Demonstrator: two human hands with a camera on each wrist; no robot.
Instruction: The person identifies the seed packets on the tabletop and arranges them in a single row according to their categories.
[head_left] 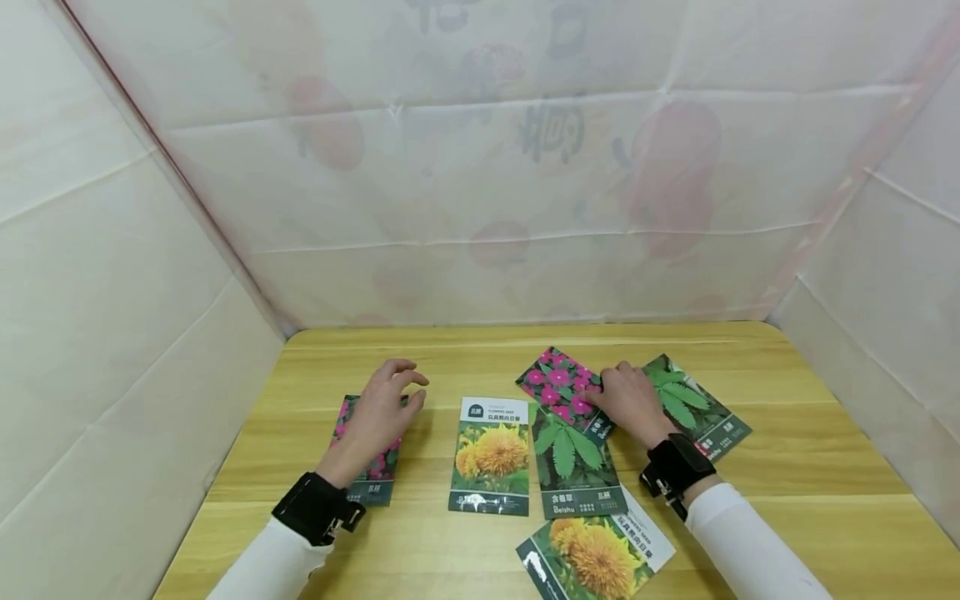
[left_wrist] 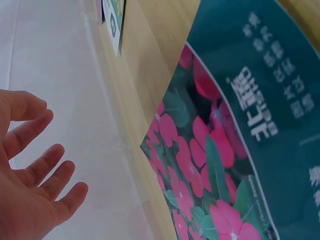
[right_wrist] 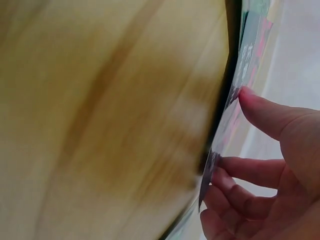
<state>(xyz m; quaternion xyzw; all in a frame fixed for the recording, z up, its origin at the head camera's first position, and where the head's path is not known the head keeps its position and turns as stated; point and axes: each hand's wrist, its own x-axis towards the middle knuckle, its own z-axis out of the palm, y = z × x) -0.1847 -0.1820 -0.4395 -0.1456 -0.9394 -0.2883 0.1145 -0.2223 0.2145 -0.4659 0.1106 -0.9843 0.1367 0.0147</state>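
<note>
My right hand (head_left: 633,402) pinches the right edge of a pink-flower seed packet (head_left: 555,383). In the right wrist view this packet (right_wrist: 230,117) is seen nearly edge-on, thumb on its face and fingers at its edge. It overlaps the top of a green-leaf seed packet (head_left: 573,467). My left hand (head_left: 382,408), fingers loosely bent and holding nothing, hovers over another pink-flower packet (head_left: 381,492). In the left wrist view that packet (left_wrist: 210,175) lies apart from the fingers. A yellow-flower packet (head_left: 491,458) lies between the hands.
Another yellow-flower packet (head_left: 596,558) lies tilted near the front, partly under the green-leaf one. A second green-leaf packet (head_left: 693,404) lies slanted at the right, beyond the right wrist. Pale fabric walls (head_left: 480,208) enclose the wooden table (head_left: 435,358) at the back and sides.
</note>
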